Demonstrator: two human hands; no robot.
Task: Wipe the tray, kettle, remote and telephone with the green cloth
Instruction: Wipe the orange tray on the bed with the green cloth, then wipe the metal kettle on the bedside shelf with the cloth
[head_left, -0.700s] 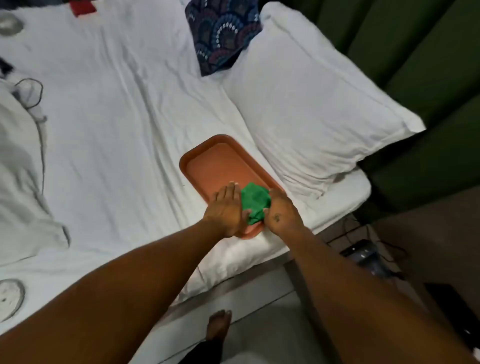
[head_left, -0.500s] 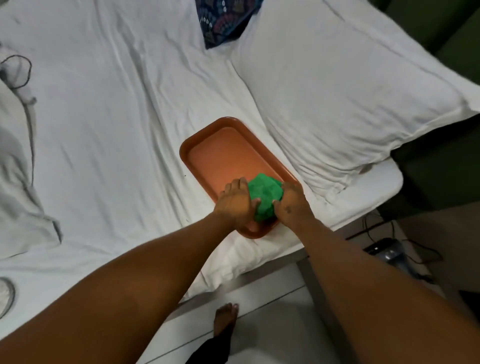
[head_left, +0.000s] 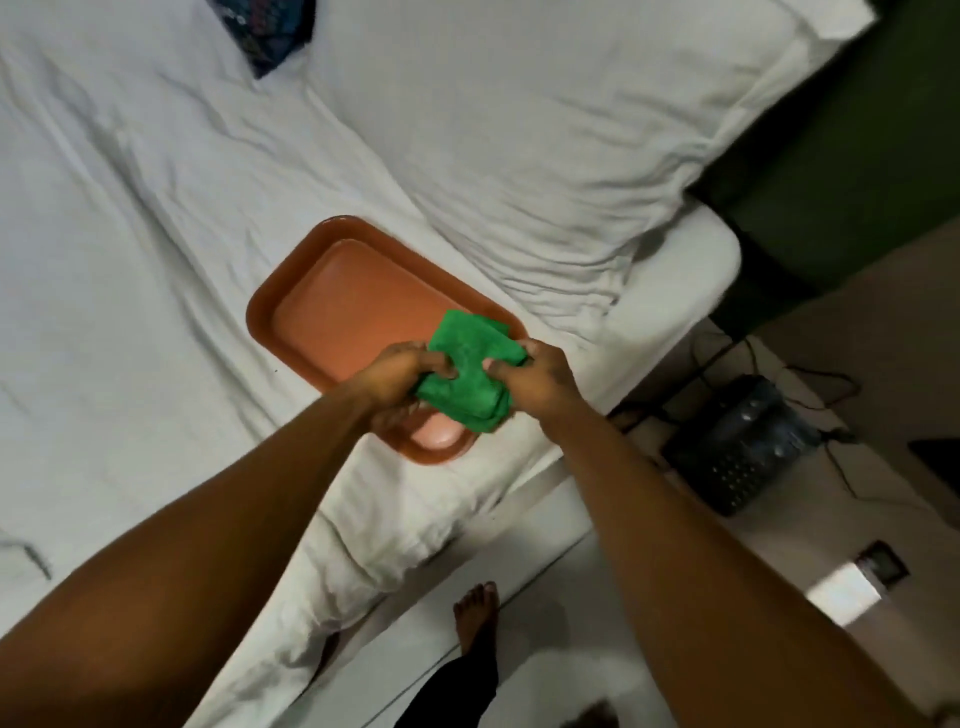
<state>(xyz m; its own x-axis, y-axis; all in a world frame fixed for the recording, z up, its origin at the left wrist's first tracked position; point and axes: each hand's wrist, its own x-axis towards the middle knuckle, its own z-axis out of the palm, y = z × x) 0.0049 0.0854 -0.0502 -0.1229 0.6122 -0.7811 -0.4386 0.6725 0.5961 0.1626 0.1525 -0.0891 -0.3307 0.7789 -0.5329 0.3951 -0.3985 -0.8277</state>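
Note:
An orange-brown tray lies empty on the white bed near its edge. Above the tray's near end a folded green cloth is held between both hands. My left hand grips the cloth's left side with curled fingers. My right hand pinches its right side. A dark telephone with a keypad and cords sits on the low surface right of the bed. No kettle or remote shows.
A large white pillow lies right behind the tray. A patterned dark cushion sits at the top. The bed edge runs diagonally; my bare foot stands on the floor below. Cables trail around the telephone.
Both hands have lifted slightly and bunched the cloth between them; earlier the left hand lay flat on the tray beside it. The camera has moved closer and tilted down.

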